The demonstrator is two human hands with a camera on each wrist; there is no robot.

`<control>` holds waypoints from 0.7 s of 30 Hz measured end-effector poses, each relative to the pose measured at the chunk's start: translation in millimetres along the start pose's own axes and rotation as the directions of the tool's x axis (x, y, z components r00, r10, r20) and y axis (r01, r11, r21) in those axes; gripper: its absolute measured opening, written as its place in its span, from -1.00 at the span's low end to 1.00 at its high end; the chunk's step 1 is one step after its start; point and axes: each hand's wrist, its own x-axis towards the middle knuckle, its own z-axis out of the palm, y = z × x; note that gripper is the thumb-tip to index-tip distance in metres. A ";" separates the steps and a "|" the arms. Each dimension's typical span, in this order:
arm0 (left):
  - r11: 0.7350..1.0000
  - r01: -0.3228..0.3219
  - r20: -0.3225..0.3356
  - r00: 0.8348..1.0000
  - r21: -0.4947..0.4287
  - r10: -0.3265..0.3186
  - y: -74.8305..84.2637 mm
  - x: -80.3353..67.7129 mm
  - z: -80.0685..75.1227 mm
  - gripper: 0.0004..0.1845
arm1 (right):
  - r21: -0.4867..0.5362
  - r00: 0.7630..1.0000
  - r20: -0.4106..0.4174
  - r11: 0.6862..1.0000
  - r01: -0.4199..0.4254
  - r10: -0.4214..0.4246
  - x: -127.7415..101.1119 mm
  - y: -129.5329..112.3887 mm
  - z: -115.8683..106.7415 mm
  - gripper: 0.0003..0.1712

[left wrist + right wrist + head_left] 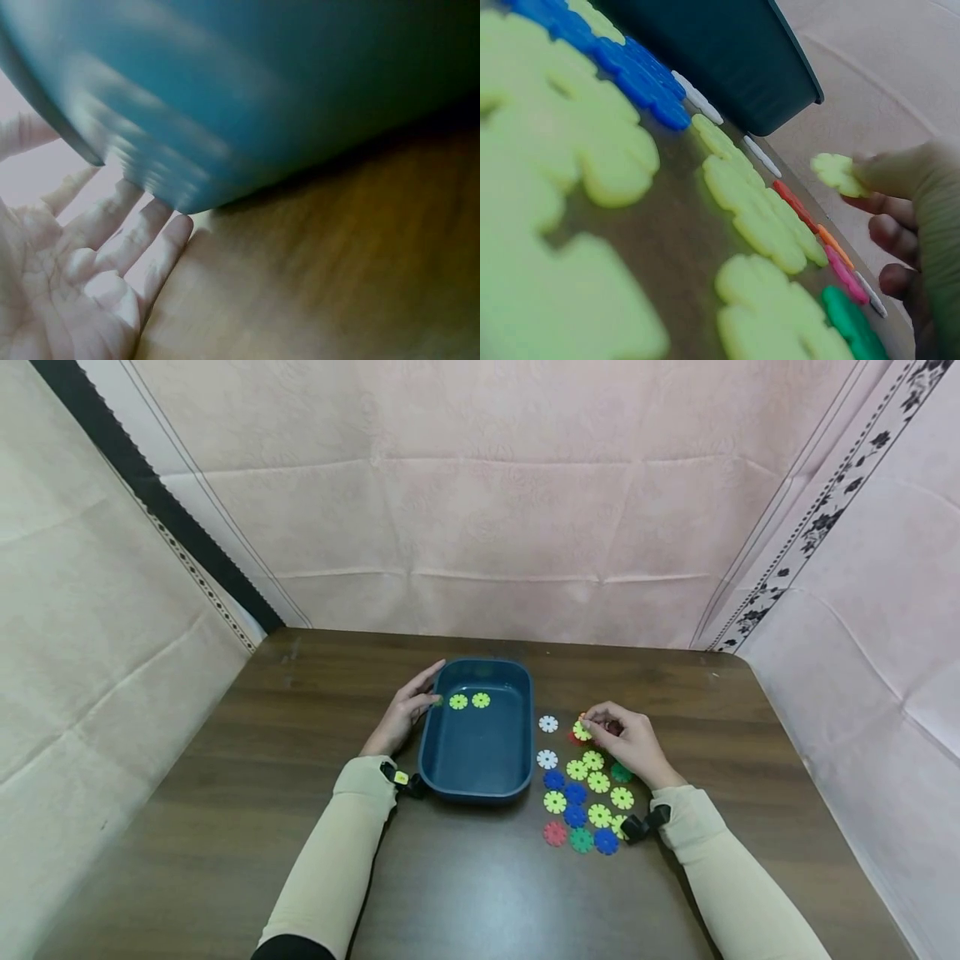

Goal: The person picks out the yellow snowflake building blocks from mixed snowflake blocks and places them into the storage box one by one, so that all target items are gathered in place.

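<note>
Pinching a yellow-green disc (581, 729), right hand (628, 742); left hand (405, 710) flat against tray (476, 763), brown wooden table (225, 827), pink cloth walls (487, 527).

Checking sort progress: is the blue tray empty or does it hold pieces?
Not empty. The blue tray holds two yellow-green discs at its far end; the rest of its floor is bare.

No readable text anywhere (labels, numbers included).
</note>
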 end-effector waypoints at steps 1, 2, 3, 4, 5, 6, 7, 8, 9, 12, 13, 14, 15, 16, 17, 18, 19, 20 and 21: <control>1.000 0.000 0.003 1.000 0.000 0.000 0.3 -0.4 0.3 -0.36 | -0.004 1.000 -0.020 1.000 0.006 -0.007 -0.2 0.0 0.0 -0.89; 1.000 0.003 0.003 1.000 0.001 -0.003 0.8 -0.9 0.8 -0.36 | -0.007 0.999 -0.032 1.000 0.009 -0.010 -0.4 -0.3 -0.1 -0.89; 1.000 0.005 0.004 1.000 0.004 -0.005 0.6 -1.0 0.9 -0.36 | -0.008 0.999 -0.037 1.000 0.010 -0.010 -0.4 -1.2 -0.1 -0.89; 1.000 0.006 0.004 1.000 0.005 -0.006 0.5 -1.0 0.9 -0.36 | -0.008 0.999 -0.036 1.000 0.009 -0.009 -0.2 -2.6 -0.2 -0.89; 1.000 0.007 0.002 1.000 0.003 -0.007 -0.6 -0.4 0.7 -0.36 | -0.008 0.999 -0.033 1.000 0.009 -0.009 -0.3 -4.8 -0.2 -0.89; 1.000 0.010 0.001 1.000 0.003 -0.010 -0.9 -0.4 0.7 -0.36 | -0.007 1.000 -0.028 1.000 0.008 -0.008 -0.3 -7.7 -0.4 -0.89; 1.000 0.011 0.001 1.000 0.008 -0.011 -0.6 0.0 0.6 -0.36 | -0.006 1.000 -0.025 1.000 0.007 -0.007 -0.2 -11.6 -0.9 -0.89; 1.000 0.011 -0.001 1.000 0.008 -0.011 -0.5 0.3 0.5 -0.36 | -0.006 1.000 -0.024 1.000 0.007 -0.007 0.0 -15.6 -1.5 -0.90; 1.000 0.010 -0.001 1.000 0.009 -0.010 -0.9 0.6 0.1 -0.36 | -0.007 1.000 -0.024 1.000 0.006 -0.006 0.2 -19.4 -1.9 -0.89; 1.000 0.011 -0.006 1.000 0.011 -0.011 -1.8 -0.3 -0.2 -0.37 | -0.016 0.999 -0.033 1.000 0.002 -0.003 2.2 -26.0 -2.3 -0.89; 1.000 0.012 -0.009 1.000 0.015 -0.012 -2.4 -0.7 -0.4 -0.37 | -0.016 0.999 -0.038 1.000 0.003 -0.003 3.4 -26.0 -2.1 -0.89; 1.000 0.011 -0.008 1.000 0.015 -0.011 -3.3 -1.5 -0.6 -0.37 | -0.014 0.999 -0.042 1.000 0.007 -0.007 5.2 -25.5 -1.6 -0.88; 1.000 0.012 -0.007 1.000 0.015 -0.012 -3.8 -2.2 -0.8 -0.37 | -0.013 0.999 -0.043 1.000 0.008 -0.009 7.6 -25.4 -1.2 -0.88; 1.000 0.012 -0.007 1.000 0.014 -0.012 -4.2 -2.8 -0.8 -0.37 | -0.019 0.999 -0.044 1.000 0.015 -0.016 10.6 -26.0 -0.3 -0.87; 1.000 0.009 -0.007 1.000 0.013 -0.009 -4.2 -3.4 -0.9 -0.37 | -0.012 0.999 -0.040 1.000 0.023 -0.023 14.4 -27.1 0.3 -0.87; 1.000 0.007 -0.005 1.000 0.010 -0.007 -3.7 -3.8 -0.7 -0.37 | -0.003 0.999 -0.033 0.999 0.034 -0.034 19.0 -29.2 0.9 -0.87; 1.000 0.004 -0.004 1.000 0.010 -0.004 -3.4 -3.8 -0.7 -0.37 | 0.005 0.999 -0.020 0.999 0.046 -0.046 24.5 -32.7 1.8 -0.87; 1.000 0.000 -0.003 1.000 0.008 0.000 -2.8 -3.8 -0.7 -0.37 | 0.007 0.998 -0.002 0.998 0.061 -0.061 30.9 -37.5 2.7 -0.87; 1.000 -0.002 -0.005 1.000 0.007 0.002 -2.2 -3.5 -0.8 -0.37 | 0.004 0.997 0.021 0.997 0.077 -0.077 38.4 -43.1 4.0 -0.87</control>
